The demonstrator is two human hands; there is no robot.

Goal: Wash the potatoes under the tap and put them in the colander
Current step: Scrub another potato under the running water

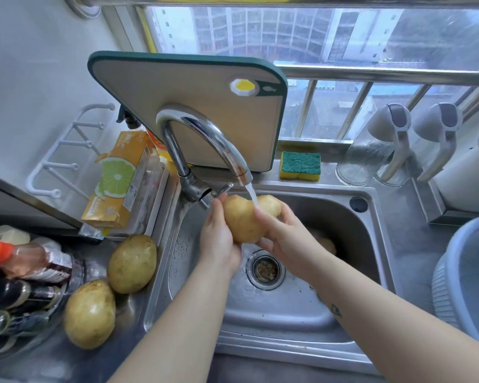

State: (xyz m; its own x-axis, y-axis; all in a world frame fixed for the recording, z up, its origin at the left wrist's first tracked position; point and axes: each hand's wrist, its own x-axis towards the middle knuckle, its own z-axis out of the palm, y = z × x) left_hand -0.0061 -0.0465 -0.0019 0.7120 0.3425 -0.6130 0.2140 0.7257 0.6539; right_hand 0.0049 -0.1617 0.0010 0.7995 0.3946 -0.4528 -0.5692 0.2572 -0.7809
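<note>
You have three potatoes (244, 219) (132, 263) (90, 313), one sponge (300, 165), one cutting board (188, 106), two hands (219, 239) (281, 230), two glass jugs (371, 150) (426, 145).

A home kitchen: a steel sink (343, 217) with running tap (205, 139) at centre frame, a cutting board (205, 87) and sponge (300, 165) against the window, sauce bottles (25, 272) lower left.

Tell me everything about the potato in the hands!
The big yellowish-brown potato is oval, smooth-skinned with small dark specks, and wet. It is held over the steel sink, tilted, between the left hand and the right hand. Water from the curved chrome tap pours onto its top.
</note>
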